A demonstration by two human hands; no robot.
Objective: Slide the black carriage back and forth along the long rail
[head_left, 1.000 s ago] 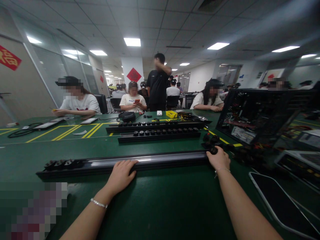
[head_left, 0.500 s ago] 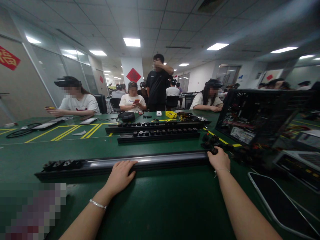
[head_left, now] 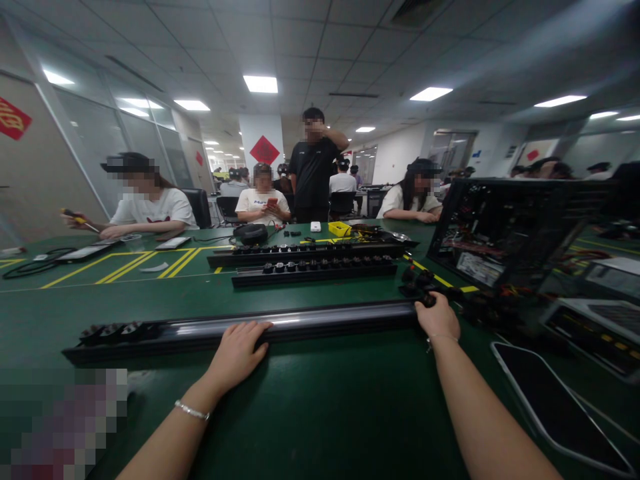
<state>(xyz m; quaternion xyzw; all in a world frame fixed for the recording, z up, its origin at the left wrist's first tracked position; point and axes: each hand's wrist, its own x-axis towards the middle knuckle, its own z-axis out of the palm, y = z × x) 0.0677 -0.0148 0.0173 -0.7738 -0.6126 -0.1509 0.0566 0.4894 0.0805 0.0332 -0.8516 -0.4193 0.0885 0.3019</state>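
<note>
A long black rail (head_left: 300, 323) lies across the green table, its upper face shiny and bare along the middle and right. Several small black socket modules (head_left: 114, 331) sit in its left end. My left hand (head_left: 240, 357) rests on the rail left of its middle, fingers stretched flat over the top and thumb apart on the near side. At the rail's right end, my right hand (head_left: 440, 319) is closed around a small black module (head_left: 427, 301), mostly covered by the fingers. Whether that module sits in the rail I cannot tell.
Two more black rails (head_left: 315, 275) filled with modules lie farther back. Loose black modules (head_left: 417, 279) sit beyond my right hand. An open computer case (head_left: 500, 233) stands at right, with a phone (head_left: 560, 403) nearer. Several people (head_left: 150, 207) are around the table's far side.
Both hands keep their places on the rail and module. The whole view has shifted slightly. At far left, a person's hand has lifted a yellow-handled screwdriver.
</note>
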